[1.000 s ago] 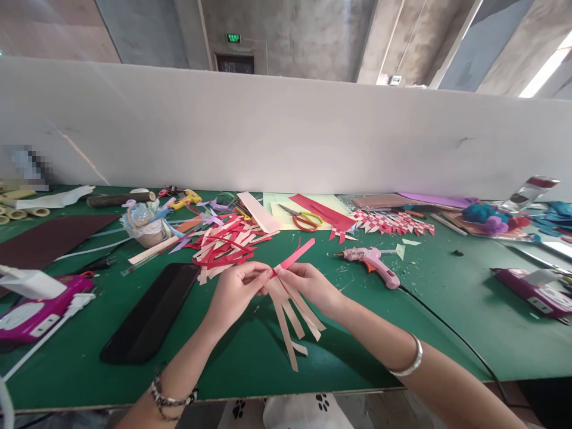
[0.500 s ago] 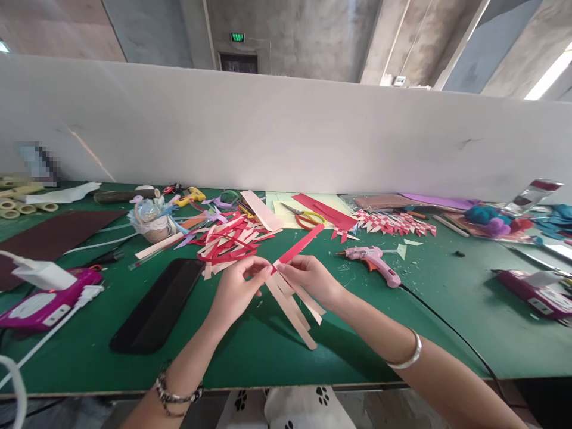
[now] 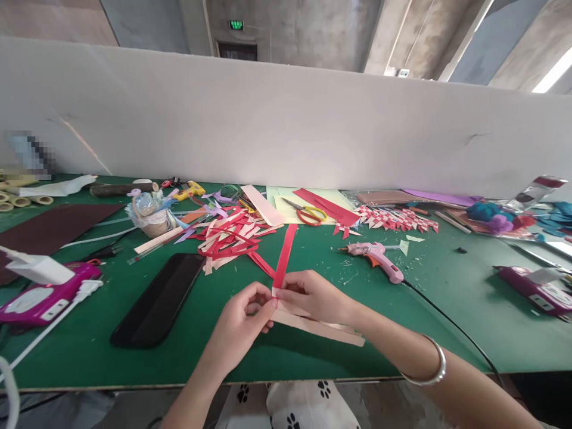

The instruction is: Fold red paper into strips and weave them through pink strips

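Observation:
Both hands meet over the front middle of the green table, pinching red and pale pink paper strips where they cross. My left hand (image 3: 245, 326) is closed on the left side of the crossing. My right hand (image 3: 313, 296) is closed on its right side. A red paper strip (image 3: 285, 256) points away from me above the fingers, and another red one slants up to the left. Pale pink paper strips (image 3: 322, 329) stretch rightward beneath my right hand. The crossing itself is mostly covered by fingertips. Behind lies a heap of loose red and pink strips (image 3: 230, 238).
A black phone (image 3: 156, 301) lies left of my hands. To the right is a pink glue gun (image 3: 378, 256) with a trailing cord. Scissors (image 3: 308, 211), red paper and woven red-and-white pieces (image 3: 397, 218) lie farther back. Purple power strips (image 3: 49, 295) stand at both sides.
Both hands have come down nearer to me. The strips have turned: the red one now points more straight away, a second red one shows at left, and the pale ones swing rightward.

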A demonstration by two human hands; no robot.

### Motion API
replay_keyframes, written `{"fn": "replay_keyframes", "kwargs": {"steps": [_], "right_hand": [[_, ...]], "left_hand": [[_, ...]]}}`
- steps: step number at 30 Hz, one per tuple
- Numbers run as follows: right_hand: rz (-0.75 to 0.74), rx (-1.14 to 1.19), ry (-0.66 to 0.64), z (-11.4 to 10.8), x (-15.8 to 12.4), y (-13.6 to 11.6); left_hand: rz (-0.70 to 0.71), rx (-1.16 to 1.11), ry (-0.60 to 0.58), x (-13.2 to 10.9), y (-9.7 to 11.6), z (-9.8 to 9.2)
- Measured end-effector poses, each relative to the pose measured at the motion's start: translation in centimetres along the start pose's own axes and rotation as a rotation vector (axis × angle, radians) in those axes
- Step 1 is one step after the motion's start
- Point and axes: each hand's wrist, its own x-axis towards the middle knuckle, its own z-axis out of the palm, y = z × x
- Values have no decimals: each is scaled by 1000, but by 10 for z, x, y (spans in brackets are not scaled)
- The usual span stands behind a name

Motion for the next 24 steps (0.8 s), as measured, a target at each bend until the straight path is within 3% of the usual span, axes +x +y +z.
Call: {"fn": "replay_keyframes", "kwargs": {"steps": [8, 15, 24], "right_hand": [[101, -239, -135, 24, 17, 14], [151, -394, -214, 24, 25, 9], [141, -728, -64, 12, 22, 20]], "left_hand": [[-11, 402, 118, -20, -33, -5], [77, 701, 297, -23, -47, -4], [245, 966, 398, -19, -54, -5]]}}
